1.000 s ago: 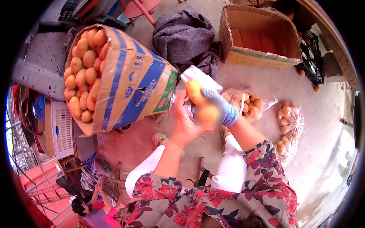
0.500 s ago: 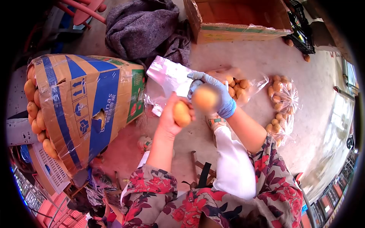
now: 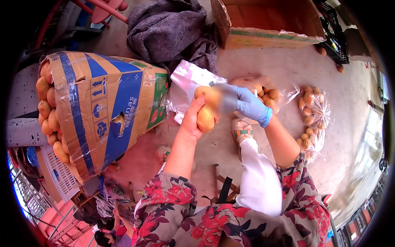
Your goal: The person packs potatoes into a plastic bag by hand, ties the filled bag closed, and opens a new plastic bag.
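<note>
My bare left hand is closed around a yellowish-brown potato, its thumb pointing up. A second potato lies just above, against the same hand, its right end lost in a blur. From the right, my right hand in a blue glove reaches to that blur with fingers bent together; their tips and anything in them are hidden. Behind my hands is a whitish plastic sheet or bag. Right of it, an open clear bag of potatoes rests on the floor.
A tilted cardboard box full of potatoes is at left. Dark cloth and an open cardboard box are at the top. Tied potato bags lie at right, near a black crate. Another person is at bottom left.
The view has shifted, bringing the potato box's side into sight. Over the last half second my hands came together; the potatoes now sit one above the other at my left hand.
</note>
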`<state>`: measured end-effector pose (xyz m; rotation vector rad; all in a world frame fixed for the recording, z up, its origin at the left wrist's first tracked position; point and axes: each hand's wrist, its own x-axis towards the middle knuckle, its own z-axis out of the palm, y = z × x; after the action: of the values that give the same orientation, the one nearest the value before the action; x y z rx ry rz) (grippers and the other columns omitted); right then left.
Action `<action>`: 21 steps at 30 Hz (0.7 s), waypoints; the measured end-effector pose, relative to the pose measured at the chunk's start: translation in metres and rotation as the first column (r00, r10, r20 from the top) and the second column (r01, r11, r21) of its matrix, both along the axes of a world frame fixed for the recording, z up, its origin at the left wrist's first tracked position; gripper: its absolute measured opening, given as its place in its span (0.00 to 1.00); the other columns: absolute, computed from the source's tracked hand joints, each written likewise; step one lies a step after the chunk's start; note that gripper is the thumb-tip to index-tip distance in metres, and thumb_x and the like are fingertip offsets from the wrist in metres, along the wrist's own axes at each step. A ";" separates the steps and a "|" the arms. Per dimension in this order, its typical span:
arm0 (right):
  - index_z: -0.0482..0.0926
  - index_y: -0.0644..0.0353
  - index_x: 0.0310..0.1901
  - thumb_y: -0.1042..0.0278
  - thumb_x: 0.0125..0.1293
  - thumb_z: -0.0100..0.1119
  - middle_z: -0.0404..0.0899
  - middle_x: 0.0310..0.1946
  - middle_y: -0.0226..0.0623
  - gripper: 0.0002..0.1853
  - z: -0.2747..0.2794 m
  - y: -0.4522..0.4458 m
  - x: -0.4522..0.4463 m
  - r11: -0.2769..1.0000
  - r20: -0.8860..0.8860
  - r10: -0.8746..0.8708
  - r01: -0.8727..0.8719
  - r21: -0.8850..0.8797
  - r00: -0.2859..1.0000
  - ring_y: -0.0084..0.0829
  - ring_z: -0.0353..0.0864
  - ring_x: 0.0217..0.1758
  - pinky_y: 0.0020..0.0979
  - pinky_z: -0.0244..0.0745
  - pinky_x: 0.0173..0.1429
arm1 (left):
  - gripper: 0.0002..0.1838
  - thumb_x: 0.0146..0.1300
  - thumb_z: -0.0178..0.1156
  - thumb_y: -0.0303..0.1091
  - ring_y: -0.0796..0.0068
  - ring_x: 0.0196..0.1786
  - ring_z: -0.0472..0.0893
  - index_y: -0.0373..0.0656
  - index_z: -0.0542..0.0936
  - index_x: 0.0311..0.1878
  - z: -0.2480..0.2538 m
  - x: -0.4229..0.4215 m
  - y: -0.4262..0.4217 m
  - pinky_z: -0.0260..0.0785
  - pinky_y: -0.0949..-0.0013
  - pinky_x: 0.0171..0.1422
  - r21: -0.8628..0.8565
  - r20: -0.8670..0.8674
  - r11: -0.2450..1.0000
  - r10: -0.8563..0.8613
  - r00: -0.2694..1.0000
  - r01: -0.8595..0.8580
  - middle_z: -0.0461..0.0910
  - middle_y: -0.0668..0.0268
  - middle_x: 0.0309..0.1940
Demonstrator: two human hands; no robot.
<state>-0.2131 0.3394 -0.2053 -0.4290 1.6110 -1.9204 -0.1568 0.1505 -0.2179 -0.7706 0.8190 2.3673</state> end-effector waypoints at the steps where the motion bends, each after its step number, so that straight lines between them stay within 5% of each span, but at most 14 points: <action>1: 0.67 0.61 0.63 0.59 0.69 0.53 0.78 0.38 0.30 0.24 -0.002 -0.002 0.001 1.000 0.005 0.016 -0.016 0.021 1.000 0.18 0.74 0.37 0.23 0.74 0.43 | 0.21 0.62 0.57 0.50 0.66 0.27 0.79 0.44 0.72 0.49 -0.002 0.001 0.000 0.72 0.65 0.28 -0.044 -0.012 0.999 -0.013 1.000 0.013 0.78 0.61 0.34; 4: 0.66 0.61 0.64 0.62 0.68 0.54 0.79 0.37 0.31 0.25 -0.010 -0.001 0.002 0.991 -0.003 0.089 -0.089 0.098 0.996 0.18 0.76 0.35 0.23 0.75 0.41 | 0.23 0.62 0.59 0.46 0.69 0.28 0.79 0.47 0.66 0.56 -0.006 0.004 -0.003 0.74 0.68 0.25 -0.130 -0.030 0.990 -0.064 0.998 0.059 0.76 0.63 0.39; 7: 0.65 0.64 0.62 0.63 0.66 0.53 0.79 0.35 0.35 0.25 -0.008 -0.006 0.003 0.984 0.247 0.152 -0.171 0.056 0.957 0.20 0.77 0.34 0.24 0.75 0.39 | 0.25 0.61 0.60 0.44 0.68 0.28 0.79 0.47 0.64 0.57 -0.002 0.007 -0.013 0.75 0.67 0.25 -0.165 -0.023 0.980 -0.116 0.993 0.111 0.74 0.61 0.41; 10: 0.66 0.66 0.57 0.65 0.64 0.50 0.79 0.33 0.38 0.22 -0.018 -0.010 0.005 0.941 0.220 0.223 -0.268 0.205 0.950 0.24 0.78 0.33 0.26 0.75 0.40 | 0.27 0.60 0.61 0.42 0.67 0.30 0.78 0.48 0.62 0.58 0.004 0.008 -0.013 0.75 0.67 0.26 -0.250 -0.030 0.958 -0.153 0.988 0.141 0.73 0.59 0.43; 15: 0.67 0.68 0.48 0.69 0.61 0.47 0.78 0.35 0.44 0.16 -0.027 -0.009 0.007 0.951 -0.010 0.144 -0.136 0.276 0.990 0.34 0.79 0.37 0.34 0.74 0.42 | 0.27 0.60 0.61 0.40 0.66 0.35 0.78 0.48 0.61 0.58 0.006 -0.002 -0.002 0.75 0.65 0.26 -0.310 -0.078 0.936 -0.197 0.977 0.164 0.72 0.59 0.44; 19: 0.67 0.70 0.46 0.71 0.61 0.43 0.76 0.33 0.46 0.14 -0.018 -0.005 -0.001 0.931 -0.250 0.005 0.087 0.354 0.968 0.38 0.77 0.37 0.37 0.72 0.44 | 0.25 0.60 0.61 0.40 0.64 0.31 0.78 0.48 0.62 0.57 0.001 -0.021 0.009 0.75 0.65 0.26 -0.166 -0.161 0.978 -0.156 0.975 0.129 0.73 0.58 0.42; 21: 0.69 0.66 0.45 0.72 0.62 0.41 0.73 0.27 0.36 0.13 -0.030 -0.004 -0.001 0.978 0.000 -0.174 0.173 0.112 0.985 0.28 0.72 0.28 0.28 0.69 0.35 | 0.25 0.60 0.61 0.41 0.63 0.29 0.78 0.47 0.63 0.56 -0.004 -0.023 0.010 0.75 0.65 0.26 0.035 -0.200 0.992 -0.111 0.973 0.121 0.74 0.57 0.41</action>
<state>-0.2136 0.3357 -0.2352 -0.2392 1.7912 -1.9416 -0.1796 0.1609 -0.2218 -0.4600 0.8612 2.3742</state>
